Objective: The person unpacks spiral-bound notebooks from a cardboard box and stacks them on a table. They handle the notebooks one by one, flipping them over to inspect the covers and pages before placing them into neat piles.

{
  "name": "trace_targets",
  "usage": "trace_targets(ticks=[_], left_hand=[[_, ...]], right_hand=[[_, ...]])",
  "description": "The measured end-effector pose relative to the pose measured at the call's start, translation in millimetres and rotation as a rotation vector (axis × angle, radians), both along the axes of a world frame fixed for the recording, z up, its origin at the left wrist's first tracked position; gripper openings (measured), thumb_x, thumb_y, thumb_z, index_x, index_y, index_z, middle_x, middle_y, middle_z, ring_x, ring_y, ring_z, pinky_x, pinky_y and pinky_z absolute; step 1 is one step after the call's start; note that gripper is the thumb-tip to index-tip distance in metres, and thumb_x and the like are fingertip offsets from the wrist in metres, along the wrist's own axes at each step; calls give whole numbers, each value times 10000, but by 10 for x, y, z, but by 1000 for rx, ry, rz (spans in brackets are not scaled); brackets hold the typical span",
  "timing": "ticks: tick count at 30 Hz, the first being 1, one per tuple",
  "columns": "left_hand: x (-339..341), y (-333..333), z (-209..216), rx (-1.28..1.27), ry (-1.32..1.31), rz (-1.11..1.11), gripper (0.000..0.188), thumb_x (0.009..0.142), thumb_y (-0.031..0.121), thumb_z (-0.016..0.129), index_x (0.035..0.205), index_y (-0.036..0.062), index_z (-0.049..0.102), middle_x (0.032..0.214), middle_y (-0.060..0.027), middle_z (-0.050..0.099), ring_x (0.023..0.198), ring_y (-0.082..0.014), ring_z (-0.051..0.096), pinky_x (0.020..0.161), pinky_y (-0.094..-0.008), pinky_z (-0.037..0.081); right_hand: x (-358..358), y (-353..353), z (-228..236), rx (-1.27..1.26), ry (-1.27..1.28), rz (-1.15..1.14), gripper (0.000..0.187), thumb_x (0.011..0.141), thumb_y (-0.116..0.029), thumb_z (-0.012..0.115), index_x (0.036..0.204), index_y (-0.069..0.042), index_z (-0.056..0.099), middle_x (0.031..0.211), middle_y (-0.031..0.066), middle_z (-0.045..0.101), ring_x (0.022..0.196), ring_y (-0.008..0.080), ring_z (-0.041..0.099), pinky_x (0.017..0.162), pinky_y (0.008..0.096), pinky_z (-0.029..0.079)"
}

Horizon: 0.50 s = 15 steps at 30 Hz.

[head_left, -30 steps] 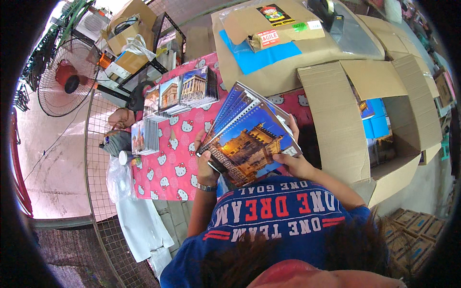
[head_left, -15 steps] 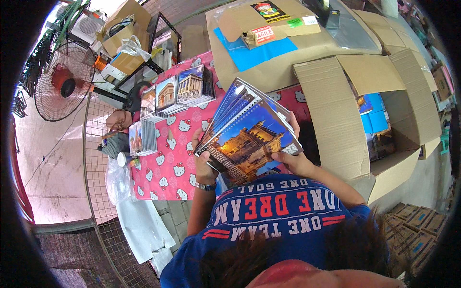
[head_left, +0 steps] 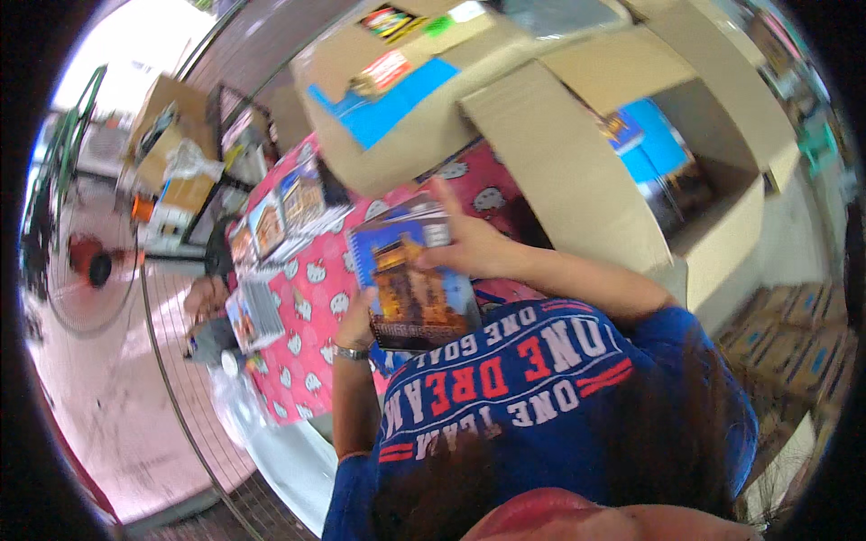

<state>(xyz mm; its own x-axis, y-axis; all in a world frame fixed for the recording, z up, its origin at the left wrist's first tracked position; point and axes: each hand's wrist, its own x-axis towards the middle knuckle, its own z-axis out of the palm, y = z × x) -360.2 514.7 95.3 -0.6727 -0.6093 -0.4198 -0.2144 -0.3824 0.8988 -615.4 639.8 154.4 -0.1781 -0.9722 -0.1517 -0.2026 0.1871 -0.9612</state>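
Observation:
Both my hands hold a stack of spiral notebooks (head_left: 410, 279) with a blue sky and lit building on the cover, close to my chest. My left hand (head_left: 356, 317), with a watch at the wrist, grips its lower left edge. My right hand (head_left: 467, 245) lies over its upper right part, fingers spread on the cover. Beneath lies a table with a pink cloth with white cat faces (head_left: 311, 311).
More notebook piles (head_left: 275, 216) stand on the cloth at the left, another pile (head_left: 253, 314) near its edge. A big open cardboard box (head_left: 622, 171) stands right of the table, a closed one (head_left: 397, 99) behind. A red fan (head_left: 90, 266) stands far left. Small boxes (head_left: 785, 334) lie at the right.
The view has swung and tilted. The notebook stack has come closer to my chest and looks squared up. My right hand has shifted from its lower right corner onto the upper cover.

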Motion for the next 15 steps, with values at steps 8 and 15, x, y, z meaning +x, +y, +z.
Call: trace_targets(ticks=[8, 15], left_hand=[[-354, 719, -234, 193, 285, 247, 553, 906, 435, 504, 1278, 33, 430, 1132, -95, 563, 1026, -265, 567, 885, -428, 470], [-222, 887, -230, 109, 225, 439, 522, 910, 398, 502, 1278, 35, 429, 1131, -94, 556, 1011, -255, 563, 876, -414, 468]], right_hand=[[-784, 216, 692, -338, 173, -349, 341, 847, -281, 624, 1103, -57, 648, 1012, 122, 674, 905, 279, 650, 845, 363, 491], [-3321, 1832, 90, -997, -493, -1644, 154, 891, -148, 504, 816, -19, 541, 717, 128, 577, 582, 240, 526, 576, 372, 449]])
